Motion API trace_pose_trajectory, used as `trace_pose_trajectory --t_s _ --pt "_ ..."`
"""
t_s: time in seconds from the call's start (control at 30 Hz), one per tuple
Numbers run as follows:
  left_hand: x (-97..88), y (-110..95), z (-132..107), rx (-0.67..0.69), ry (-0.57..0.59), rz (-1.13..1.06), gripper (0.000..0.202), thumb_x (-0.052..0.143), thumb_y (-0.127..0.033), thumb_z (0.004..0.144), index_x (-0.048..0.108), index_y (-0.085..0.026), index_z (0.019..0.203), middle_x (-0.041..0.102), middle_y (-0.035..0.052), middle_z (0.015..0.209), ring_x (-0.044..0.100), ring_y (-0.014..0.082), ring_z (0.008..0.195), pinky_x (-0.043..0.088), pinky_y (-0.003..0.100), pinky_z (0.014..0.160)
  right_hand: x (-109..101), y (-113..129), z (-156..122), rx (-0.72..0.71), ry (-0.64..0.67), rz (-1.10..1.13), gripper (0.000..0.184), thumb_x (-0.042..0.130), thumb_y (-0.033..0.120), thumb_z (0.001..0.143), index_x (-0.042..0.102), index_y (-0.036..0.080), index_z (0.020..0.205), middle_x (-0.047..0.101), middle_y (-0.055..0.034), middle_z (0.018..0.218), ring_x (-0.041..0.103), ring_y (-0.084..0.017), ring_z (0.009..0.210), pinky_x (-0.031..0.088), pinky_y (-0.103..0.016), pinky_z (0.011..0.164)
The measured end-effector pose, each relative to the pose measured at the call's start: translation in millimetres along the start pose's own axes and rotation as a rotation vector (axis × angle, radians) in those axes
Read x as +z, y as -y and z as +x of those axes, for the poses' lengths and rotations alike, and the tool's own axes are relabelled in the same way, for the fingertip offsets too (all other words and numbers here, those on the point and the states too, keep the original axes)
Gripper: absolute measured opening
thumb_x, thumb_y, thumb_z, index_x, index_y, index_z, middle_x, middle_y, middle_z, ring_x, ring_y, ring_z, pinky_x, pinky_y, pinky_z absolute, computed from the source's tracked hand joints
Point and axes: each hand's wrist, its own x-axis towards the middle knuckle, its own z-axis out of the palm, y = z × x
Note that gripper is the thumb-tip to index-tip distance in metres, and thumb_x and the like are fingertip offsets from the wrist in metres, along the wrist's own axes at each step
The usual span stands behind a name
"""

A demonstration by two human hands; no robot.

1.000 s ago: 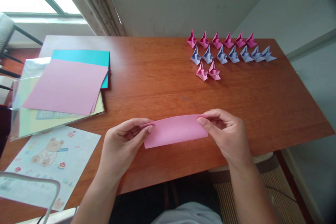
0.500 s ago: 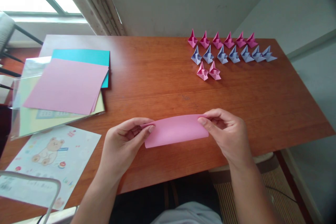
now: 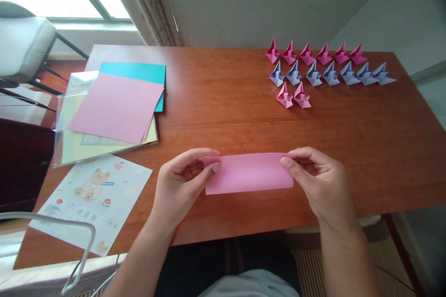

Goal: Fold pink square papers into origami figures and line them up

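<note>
- One pink paper strip (image 3: 252,174) is held up lengthwise from left to right, over the near part of the wooden table (image 3: 212,111).
- Its left end is pinched between the thumb and forefinger of the left hand (image 3: 186,181).
- Its right end is gripped in the same narrow way by the right hand (image 3: 318,183).
- Whether the table is touched by the strip's lower edge cannot quite be told from above.
- Yellow paper (image 3: 72,151) is contained in a clear plastic sleeve (image 3: 59,123) at the left.
- Pink sheets (image 3: 118,106) are stacked on the sleeve, and a turquoise sheet (image 3: 137,72) is partly covered by them.
- A bear-printed sheet (image 3: 121,190) is laid on the nearer side of the sleeve.
- Three rows are formed at the far right by folded paper pieces: six dark pink (image 3: 324,55), seven lilac (image 3: 331,75) and two lighter pink (image 3: 302,97).
</note>
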Motion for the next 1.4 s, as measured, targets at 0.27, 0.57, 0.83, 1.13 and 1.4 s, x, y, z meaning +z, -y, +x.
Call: trace_pose_trajectory --t_s 0.27,0.57,0.83,1.13,1.4 --pt "-0.6 2.9 0.1 0.01 0.016 -0.003 0.015 0.084 -0.018 0.076 0.079 -0.02 0.089 0.078 0.002 0.088 0.072 0.0131 0.078 0.058 0.017 0.066 -0.6 -0.1 -0.1 -0.007 -0.024 -0.043 0.01 0.082 0.032 0.081 0.074 0.027 0.085 0.072 0.0037 0.075 0.064 -0.01 0.063 0.051 -0.017 0.055" --pt "-1.4 4.3 1.6 0.018 0.031 0.003 0.014 0.083 -0.018 0.077 0.078 -0.02 0.09 0.078 0.0013 0.087 0.071 0.011 0.076 0.057 0.014 0.064 -1.7 -3.3 -1.2 0.003 -0.038 -0.042 0.011 0.083 0.034 0.081 0.075 0.027 0.086 0.072 0.0035 0.074 0.062 -0.01 0.061 0.05 -0.018 0.053" --pt "-1.1 4.2 0.1 0.023 0.043 -0.006 0.014 0.082 -0.018 0.078 0.078 -0.021 0.091 0.078 0.0016 0.089 0.071 0.0117 0.077 0.057 0.015 0.064 -1.7 -2.6 -0.6 -0.021 -0.04 -0.059 0.011 0.083 0.033 0.081 0.075 0.027 0.085 0.071 0.004 0.073 0.061 -0.009 0.059 0.049 -0.017 0.051" --pt "-2.1 3.4 -0.1 0.022 0.051 0.012 0.013 0.081 -0.019 0.079 0.078 -0.02 0.092 0.078 0.0016 0.09 0.072 0.0114 0.077 0.057 0.014 0.064 -1.1 -2.3 -0.6 -0.008 -0.064 -0.069 0.015 0.084 0.035 0.079 0.074 0.025 0.085 0.071 0.0023 0.073 0.061 -0.011 0.058 0.049 -0.02 0.05" --pt "-1.6 2.2 -0.4 -0.014 0.033 0.049 0.015 0.082 -0.025 0.078 0.077 -0.019 0.091 0.079 0.0049 0.089 0.073 0.0166 0.078 0.06 0.022 0.065 -0.6 -2.7 0.2 0.009 -0.065 -0.071 0.018 0.084 0.038 0.078 0.073 0.024 0.083 0.07 -0.0005 0.072 0.061 -0.014 0.059 0.049 -0.024 0.049"
